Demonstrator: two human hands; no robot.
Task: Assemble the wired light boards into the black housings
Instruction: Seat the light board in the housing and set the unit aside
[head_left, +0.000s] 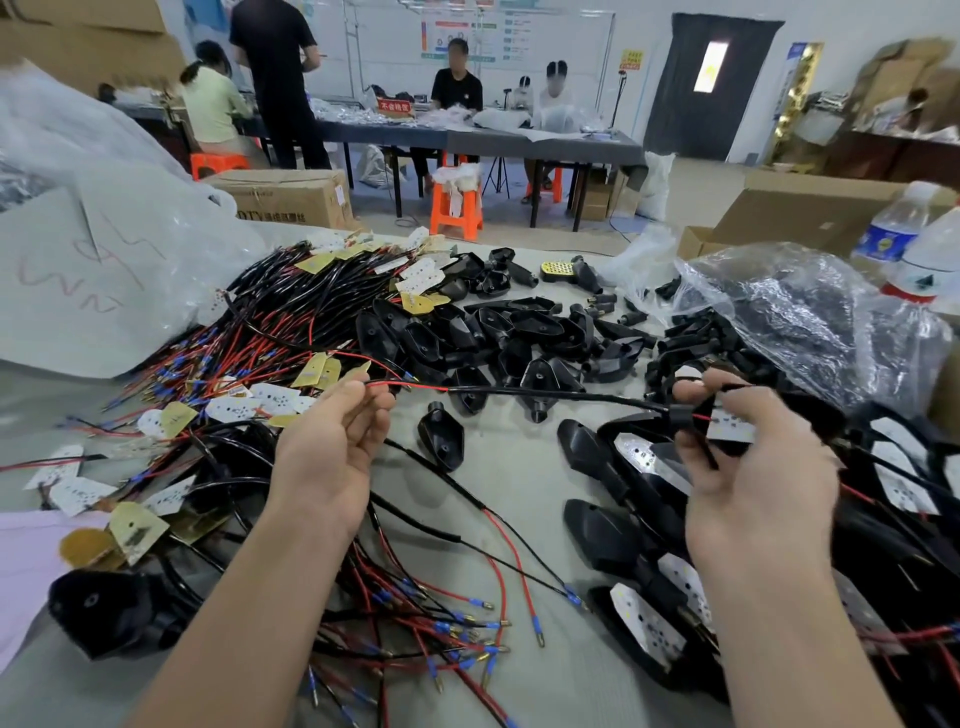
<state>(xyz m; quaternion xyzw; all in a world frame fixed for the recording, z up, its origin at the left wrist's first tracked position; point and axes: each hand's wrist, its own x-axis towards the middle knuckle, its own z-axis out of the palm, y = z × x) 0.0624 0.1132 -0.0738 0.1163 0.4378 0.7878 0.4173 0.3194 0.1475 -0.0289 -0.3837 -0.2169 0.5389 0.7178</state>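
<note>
A sheathed wire (545, 393) was held taut above the bench (509, 467) between two hands. Its red and black end was pinched by the left hand (332, 447), at nine o'clock of centre. At three o'clock the right hand (758, 467) was curled round a black housing (680, 415) with a white light board (730, 425) against it. Whether the board was seated could not be told, as the housing's body was blurred and covered by fingers. Loose wired boards (249, 332) were heaped at ten o'clock and empty housings (493, 332) at twelve. Filled housings (639, 467) at four o'clock were cut off by the edge. The contents of a plastic bag (779, 312) at two o'clock were hard to make out.
</note>
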